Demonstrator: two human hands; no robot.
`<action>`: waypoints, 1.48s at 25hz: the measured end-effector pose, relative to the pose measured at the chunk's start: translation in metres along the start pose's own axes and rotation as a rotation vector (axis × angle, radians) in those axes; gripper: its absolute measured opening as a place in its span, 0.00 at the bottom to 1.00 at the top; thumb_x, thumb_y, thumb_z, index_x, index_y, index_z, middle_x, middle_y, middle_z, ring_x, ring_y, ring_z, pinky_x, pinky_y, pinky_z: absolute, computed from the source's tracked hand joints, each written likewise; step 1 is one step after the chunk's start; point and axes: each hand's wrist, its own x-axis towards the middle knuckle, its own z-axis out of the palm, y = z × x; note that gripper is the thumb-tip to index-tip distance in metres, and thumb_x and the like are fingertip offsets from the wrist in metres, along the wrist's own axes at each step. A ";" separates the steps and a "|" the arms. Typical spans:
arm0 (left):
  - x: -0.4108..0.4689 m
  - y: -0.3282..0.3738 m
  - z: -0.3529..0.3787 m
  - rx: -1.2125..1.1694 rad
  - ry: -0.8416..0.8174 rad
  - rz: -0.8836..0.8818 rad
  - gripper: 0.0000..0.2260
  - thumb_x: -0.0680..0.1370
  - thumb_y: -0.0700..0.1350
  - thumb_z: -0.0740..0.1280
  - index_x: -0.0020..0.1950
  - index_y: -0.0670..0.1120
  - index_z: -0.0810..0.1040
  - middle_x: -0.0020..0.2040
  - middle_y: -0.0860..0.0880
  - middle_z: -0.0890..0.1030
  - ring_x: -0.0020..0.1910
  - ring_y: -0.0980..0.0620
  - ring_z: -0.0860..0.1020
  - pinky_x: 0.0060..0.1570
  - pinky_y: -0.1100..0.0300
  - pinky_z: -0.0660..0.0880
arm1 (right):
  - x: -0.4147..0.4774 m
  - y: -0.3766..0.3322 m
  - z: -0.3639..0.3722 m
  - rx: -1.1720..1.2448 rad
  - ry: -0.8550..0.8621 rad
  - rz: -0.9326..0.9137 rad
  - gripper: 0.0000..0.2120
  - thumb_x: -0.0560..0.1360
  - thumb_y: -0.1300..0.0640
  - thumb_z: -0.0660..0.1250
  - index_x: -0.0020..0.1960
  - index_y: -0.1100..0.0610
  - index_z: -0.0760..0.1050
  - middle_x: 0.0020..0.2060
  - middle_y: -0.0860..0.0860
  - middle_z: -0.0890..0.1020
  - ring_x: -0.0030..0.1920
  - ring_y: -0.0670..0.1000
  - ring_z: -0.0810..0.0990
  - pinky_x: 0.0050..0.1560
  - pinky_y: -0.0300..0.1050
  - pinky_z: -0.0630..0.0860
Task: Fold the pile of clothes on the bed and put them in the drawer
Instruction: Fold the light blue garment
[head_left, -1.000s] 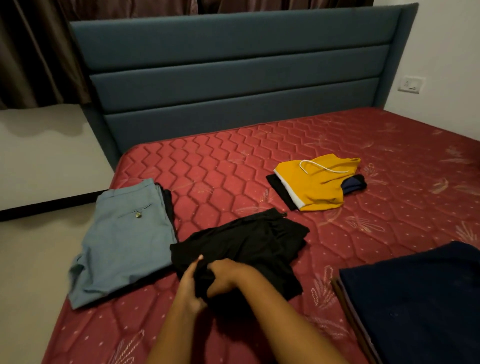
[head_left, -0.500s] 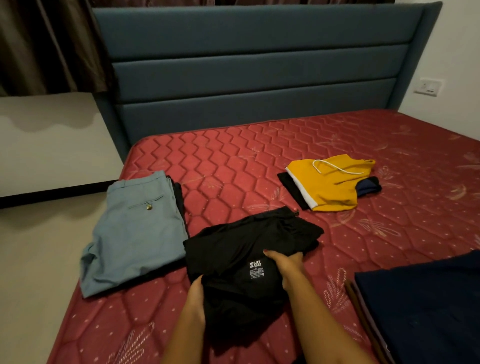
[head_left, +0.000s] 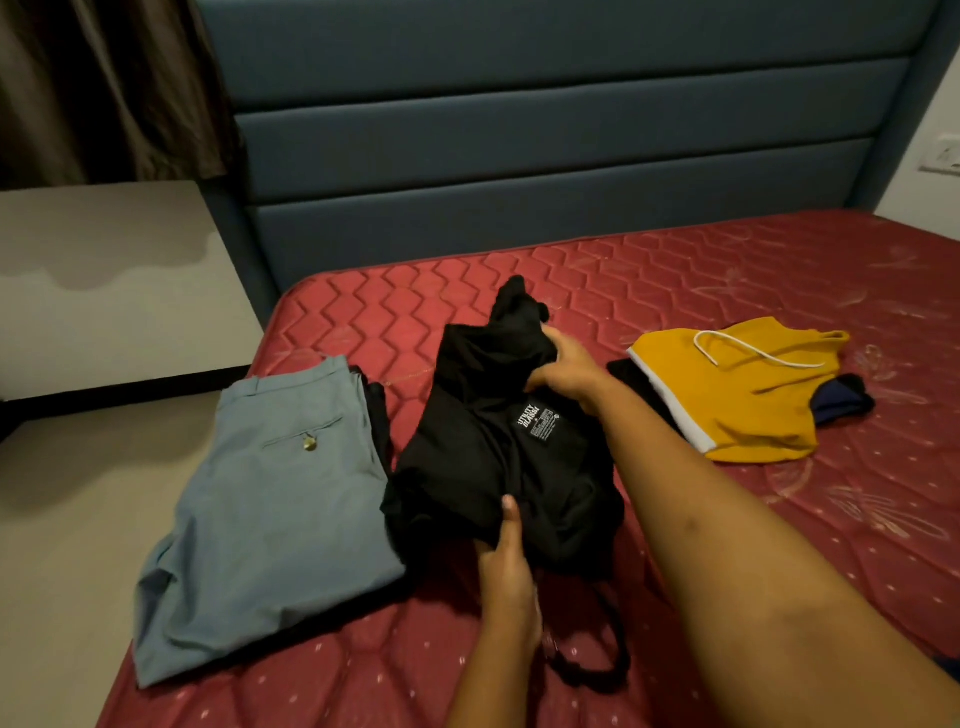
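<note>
Holding black garment (head_left: 483, 457): soft, crumpled, white printed label (head_left: 537, 422) facing up, bunched on the quilted red bed (head_left: 675, 280). My left hand (head_left: 506, 566) grips its near edge, thumb on top; my right hand (head_left: 563, 371) clutches its far fold. Folded grey-blue trousers (head_left: 275, 499) lie left, yellow shorts (head_left: 743, 400) right.

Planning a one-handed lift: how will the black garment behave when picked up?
Probably floppy: the black garment sags and bunches between the left hand and right hand. Likely light, being thin cloth. Its loose strap may dangle.
</note>
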 end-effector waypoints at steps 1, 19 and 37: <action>0.007 -0.005 -0.004 0.017 -0.029 -0.074 0.23 0.73 0.55 0.71 0.65 0.52 0.70 0.64 0.48 0.77 0.56 0.47 0.79 0.52 0.48 0.79 | 0.010 0.009 0.004 -0.207 0.027 0.004 0.40 0.66 0.64 0.72 0.74 0.47 0.63 0.64 0.55 0.76 0.64 0.58 0.74 0.61 0.50 0.73; -0.116 -0.070 0.028 0.813 -0.331 -0.394 0.12 0.81 0.44 0.60 0.38 0.47 0.73 0.35 0.48 0.74 0.22 0.56 0.72 0.22 0.69 0.65 | -0.250 0.079 -0.064 -0.883 0.145 0.476 0.33 0.79 0.47 0.59 0.78 0.43 0.47 0.78 0.49 0.47 0.77 0.61 0.42 0.71 0.68 0.41; -0.192 -0.181 0.079 0.850 -0.505 -0.591 0.21 0.78 0.54 0.67 0.65 0.43 0.76 0.61 0.43 0.79 0.55 0.47 0.79 0.48 0.58 0.78 | -0.419 0.140 -0.132 -0.628 0.406 0.639 0.28 0.76 0.41 0.58 0.75 0.42 0.60 0.77 0.43 0.52 0.77 0.51 0.48 0.71 0.65 0.50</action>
